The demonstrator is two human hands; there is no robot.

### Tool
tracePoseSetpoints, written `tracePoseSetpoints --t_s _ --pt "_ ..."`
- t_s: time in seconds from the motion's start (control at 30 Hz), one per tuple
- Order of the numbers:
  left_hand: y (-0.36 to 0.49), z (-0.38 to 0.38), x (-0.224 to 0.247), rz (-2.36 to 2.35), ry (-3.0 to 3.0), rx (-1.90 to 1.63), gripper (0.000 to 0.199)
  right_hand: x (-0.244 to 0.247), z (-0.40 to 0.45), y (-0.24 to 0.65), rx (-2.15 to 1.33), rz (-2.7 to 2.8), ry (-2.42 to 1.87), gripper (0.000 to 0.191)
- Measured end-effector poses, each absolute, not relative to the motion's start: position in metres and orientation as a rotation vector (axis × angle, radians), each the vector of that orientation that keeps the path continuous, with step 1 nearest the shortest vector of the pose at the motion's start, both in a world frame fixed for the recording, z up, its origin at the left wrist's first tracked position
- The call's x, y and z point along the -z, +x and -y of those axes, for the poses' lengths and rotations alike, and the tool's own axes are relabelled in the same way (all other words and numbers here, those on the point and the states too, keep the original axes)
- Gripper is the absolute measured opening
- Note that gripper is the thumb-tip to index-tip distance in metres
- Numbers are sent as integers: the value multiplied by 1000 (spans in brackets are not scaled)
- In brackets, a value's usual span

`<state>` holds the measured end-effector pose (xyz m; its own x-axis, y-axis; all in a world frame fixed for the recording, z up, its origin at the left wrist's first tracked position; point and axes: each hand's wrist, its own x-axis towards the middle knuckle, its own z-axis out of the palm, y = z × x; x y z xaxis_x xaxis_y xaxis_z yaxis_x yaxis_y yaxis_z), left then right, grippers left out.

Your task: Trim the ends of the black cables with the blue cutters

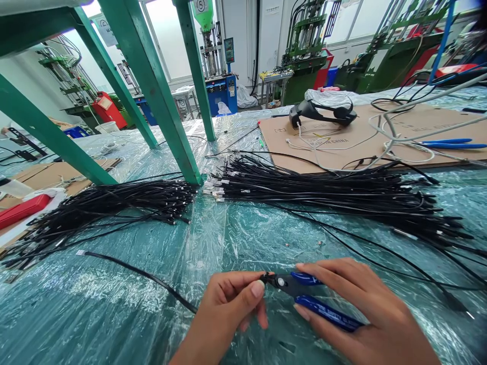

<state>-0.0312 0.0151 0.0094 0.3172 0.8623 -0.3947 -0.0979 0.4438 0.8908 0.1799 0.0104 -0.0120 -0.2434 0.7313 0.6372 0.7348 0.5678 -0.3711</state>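
Observation:
My right hand (365, 309) is shut on a pair of blue-handled flush cutters (300, 289), with its fingers wrapped over both grips. My left hand (224, 314) pinches a black cable (144, 275) close to the cutter jaws. The cable runs from the hand away to the left across the plastic sheet and ends in a small white tip. The hand hides the cable's end section, so I cannot see exactly where it meets the jaws. Two large bundles of black cables (323, 192) lie loose ahead of my hands.
Green table legs stand at the upper left, above clear plastic sheeting over a teal surface. Cardboard (342, 137) at the back right holds a headset, white cords and blue-handled pliers. Green moulding machines (391, 61) line the far wall.

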Motion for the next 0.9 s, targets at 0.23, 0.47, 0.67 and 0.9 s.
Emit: tracePoseSetpoints --t_s 0.23,0.47,0.67,0.9 --pt "-33 -15 -10 -1063 928 -750 41 14 -9 182 -96 1993 -1245 29" --pt "-31 -16 -11 -1089 929 -740 45 17 -9 184 -31 2050 -1216 31" --pt "-30 -17 -12 -1112 904 -767 50 16 -9 186 33 2071 -1179 30" --pt "-32 -17 -11 -1091 916 -767 44 15 -10 187 40 2055 -1245 29"
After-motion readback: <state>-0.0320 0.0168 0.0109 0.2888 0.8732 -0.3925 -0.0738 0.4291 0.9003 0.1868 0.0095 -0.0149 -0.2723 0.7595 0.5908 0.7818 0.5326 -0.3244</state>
